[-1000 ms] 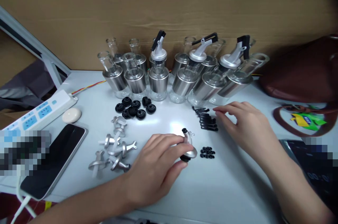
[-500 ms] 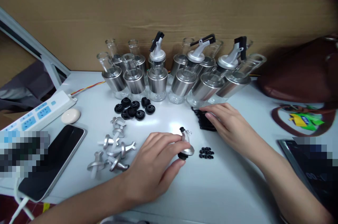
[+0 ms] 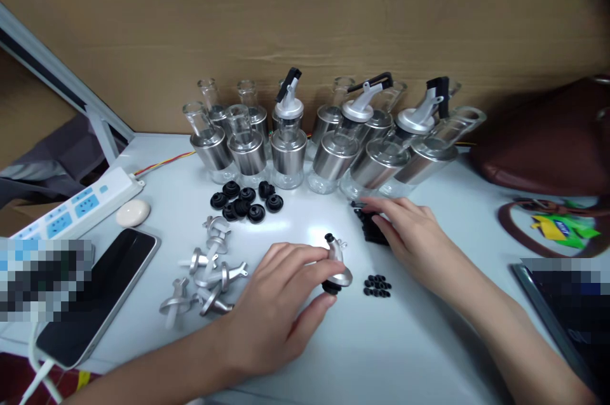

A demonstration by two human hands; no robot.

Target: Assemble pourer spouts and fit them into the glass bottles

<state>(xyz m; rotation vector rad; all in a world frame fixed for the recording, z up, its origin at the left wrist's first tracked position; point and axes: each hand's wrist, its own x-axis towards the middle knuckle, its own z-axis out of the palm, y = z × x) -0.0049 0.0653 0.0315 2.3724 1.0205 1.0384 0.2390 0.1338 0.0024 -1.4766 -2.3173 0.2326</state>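
My left hand [image 3: 281,303] is closed around a silver pour spout [image 3: 339,274], thumb below and fingers above. The spout stands upright just over the table, with a black tip on its nozzle and a black stopper beneath. To the right, my right hand [image 3: 412,227] bends over a stack of black plastic levers [image 3: 374,232], thumb and forefinger at the end of one lever; the palm covers part of the stack. Between the hands lies a cluster of small black caps [image 3: 377,286]. Loose silver spouts [image 3: 216,274] lie left of my left hand, with black stoppers [image 3: 241,206] behind them.
Glass bottles with steel sleeves [image 3: 289,154] line the back, several tall; three pour spouts with levers show among them. At left are a power strip [image 3: 71,211], a white oval case [image 3: 133,213] and a phone [image 3: 102,294]. A brown bag [image 3: 548,138] and a dark-screened device [image 3: 562,322] flank the right.
The whole view has shifted slightly. My right thumb and forefinger have drawn in on the end of a black lever. My left hand keeps its hold on the spout.
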